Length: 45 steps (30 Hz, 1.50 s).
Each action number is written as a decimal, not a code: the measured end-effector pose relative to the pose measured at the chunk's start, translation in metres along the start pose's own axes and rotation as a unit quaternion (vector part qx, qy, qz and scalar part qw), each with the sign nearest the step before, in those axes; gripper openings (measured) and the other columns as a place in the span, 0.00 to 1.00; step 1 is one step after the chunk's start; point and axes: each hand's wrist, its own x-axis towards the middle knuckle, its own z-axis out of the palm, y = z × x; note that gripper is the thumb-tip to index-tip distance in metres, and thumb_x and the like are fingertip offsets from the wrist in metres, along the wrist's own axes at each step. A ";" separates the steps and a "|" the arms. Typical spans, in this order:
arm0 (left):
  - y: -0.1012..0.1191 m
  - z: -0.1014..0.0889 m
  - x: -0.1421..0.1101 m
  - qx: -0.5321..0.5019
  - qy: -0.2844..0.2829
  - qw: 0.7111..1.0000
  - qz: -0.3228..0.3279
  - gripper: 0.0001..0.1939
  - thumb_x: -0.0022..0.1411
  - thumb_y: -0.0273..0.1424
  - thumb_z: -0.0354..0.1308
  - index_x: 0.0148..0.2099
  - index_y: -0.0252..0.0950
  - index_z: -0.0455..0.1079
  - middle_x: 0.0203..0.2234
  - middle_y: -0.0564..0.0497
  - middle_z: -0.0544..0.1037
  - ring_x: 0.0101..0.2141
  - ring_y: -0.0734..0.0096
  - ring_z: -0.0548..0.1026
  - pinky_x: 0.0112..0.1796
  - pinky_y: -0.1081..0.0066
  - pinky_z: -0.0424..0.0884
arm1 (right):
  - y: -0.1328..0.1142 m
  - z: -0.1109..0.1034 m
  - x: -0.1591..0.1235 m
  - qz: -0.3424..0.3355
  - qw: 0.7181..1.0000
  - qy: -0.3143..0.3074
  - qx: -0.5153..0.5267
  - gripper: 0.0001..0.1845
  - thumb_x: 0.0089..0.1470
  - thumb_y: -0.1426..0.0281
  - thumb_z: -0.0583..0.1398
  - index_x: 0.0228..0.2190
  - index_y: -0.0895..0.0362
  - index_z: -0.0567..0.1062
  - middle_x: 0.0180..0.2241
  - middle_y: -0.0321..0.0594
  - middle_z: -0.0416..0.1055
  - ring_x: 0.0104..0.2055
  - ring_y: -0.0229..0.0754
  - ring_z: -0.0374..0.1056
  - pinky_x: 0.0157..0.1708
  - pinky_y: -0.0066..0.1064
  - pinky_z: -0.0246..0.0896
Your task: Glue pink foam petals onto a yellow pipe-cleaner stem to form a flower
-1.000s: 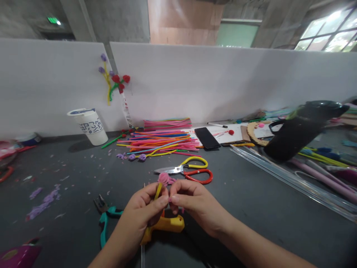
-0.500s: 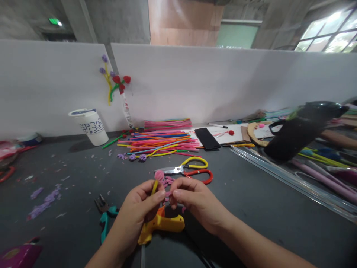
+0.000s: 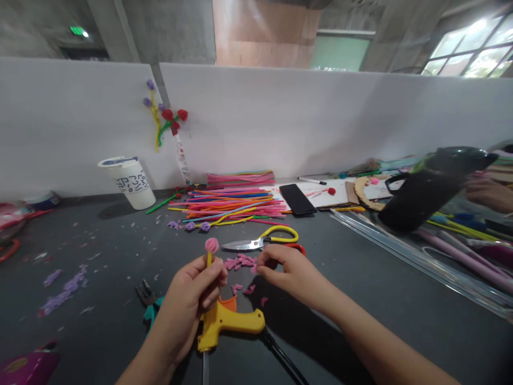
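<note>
My left hand (image 3: 196, 291) is closed around a yellow pipe-cleaner stem (image 3: 209, 259), which stands upright with a round pink flower head (image 3: 211, 245) on its top. To its right, my right hand (image 3: 286, 270) has thumb and forefinger pinched together, with a small pink fuzzy petal (image 3: 254, 269) at their tips. Several more pink petals (image 3: 239, 261) lie loose between the hands. Scissors (image 3: 244, 245) with one yellow and one red handle rest just beyond, partly hidden by my right hand. A yellow hot glue gun (image 3: 240, 322) lies below my left hand, which hides part of it.
Teal-handled pliers (image 3: 149, 305) lie left of my left forearm. Behind the scissors are bundled coloured pipe cleaners (image 3: 232, 203) and a black phone (image 3: 297, 199). A white cup (image 3: 134, 184) stands back left. Clear glue sticks (image 3: 401, 251) and a black jug (image 3: 428, 187) are right; another person's hand (image 3: 491, 195) shows beyond.
My hands have moved apart. The left carried the stem and pink flower head leftward; the right moved right, over the scissors' red handle. More of the petals and glue gun now shows.
</note>
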 end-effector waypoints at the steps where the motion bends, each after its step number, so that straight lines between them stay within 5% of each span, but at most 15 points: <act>1: 0.000 0.000 0.000 0.000 0.004 1.000 0.000 0.14 0.53 0.37 0.63 0.25 0.31 0.69 0.19 0.58 0.68 0.15 0.88 0.51 0.18 0.80 0.46 | 0.004 -0.003 0.002 -0.003 0.999 -0.010 -0.045 0.05 0.46 0.76 0.61 0.22 0.57 0.71 0.23 0.34 0.66 0.28 0.38 0.60 0.30 0.29 0.53; 8: 0.001 0.000 0.000 -0.019 0.014 1.000 -0.004 0.14 0.52 0.36 0.64 0.26 0.31 0.69 0.18 0.58 0.68 0.14 0.89 0.51 0.18 0.81 0.46 | 0.018 -0.006 0.007 -0.036 0.964 -0.054 -0.259 0.07 0.53 0.76 0.59 0.27 0.59 0.77 0.28 0.40 0.74 0.30 0.40 0.67 0.30 0.29 0.57; 16: -0.001 0.001 0.000 -0.021 0.012 1.000 -0.014 0.14 0.52 0.37 0.65 0.26 0.31 0.69 0.18 0.58 0.68 0.14 0.88 0.52 0.18 0.80 0.46 | 0.036 0.014 0.017 -0.085 0.932 -0.047 -0.349 0.13 0.61 0.66 0.57 0.46 0.57 0.70 0.48 0.43 0.69 0.45 0.44 0.69 0.44 0.42 0.67; 21: -0.002 0.001 -0.001 -0.012 0.012 1.000 -0.011 0.14 0.51 0.37 0.65 0.26 0.31 0.69 0.19 0.58 0.68 0.14 0.88 0.51 0.18 0.80 0.45 | 0.035 0.018 0.019 -0.078 0.954 -0.007 -0.288 0.14 0.61 0.65 0.57 0.48 0.57 0.70 0.49 0.44 0.68 0.45 0.44 0.69 0.43 0.42 0.68; 25: -0.002 0.002 -0.001 -0.010 0.013 1.000 -0.010 0.14 0.51 0.37 0.65 0.27 0.32 0.68 0.19 0.58 0.68 0.14 0.88 0.50 0.17 0.80 0.44 | 0.020 0.013 0.012 -0.061 0.983 0.037 -0.168 0.07 0.61 0.71 0.55 0.35 0.59 0.73 0.34 0.40 0.72 0.37 0.40 0.69 0.39 0.36 0.67; 33: -0.009 0.003 0.002 0.042 -0.001 0.998 -0.036 0.12 0.46 0.34 0.68 0.33 0.34 0.71 0.12 0.64 0.57 0.14 0.84 0.49 0.17 0.79 0.43 | -0.010 0.020 -0.008 -0.059 0.994 -0.003 0.092 0.07 0.57 0.71 0.55 0.40 0.54 0.69 0.31 0.34 0.72 0.32 0.36 0.71 0.34 0.30 0.68; 39: -0.014 0.004 0.005 0.134 0.007 0.990 0.030 0.09 0.44 0.34 0.66 0.25 0.34 0.72 0.14 0.59 0.63 0.14 0.83 0.51 0.15 0.78 0.43 | -0.014 0.024 -0.016 -0.075 0.991 0.013 0.110 0.05 0.55 0.74 0.57 0.35 0.54 0.69 0.32 0.34 0.72 0.34 0.36 0.70 0.35 0.28 0.64; 45: -0.010 0.007 0.003 0.133 -0.004 0.991 0.029 0.09 0.44 0.35 0.65 0.23 0.35 0.71 0.15 0.58 0.65 0.15 0.81 0.56 0.16 0.78 0.49 | -0.018 0.024 -0.019 -0.078 0.991 0.016 0.108 0.06 0.54 0.75 0.58 0.35 0.55 0.70 0.31 0.33 0.72 0.32 0.35 0.69 0.34 0.27 0.64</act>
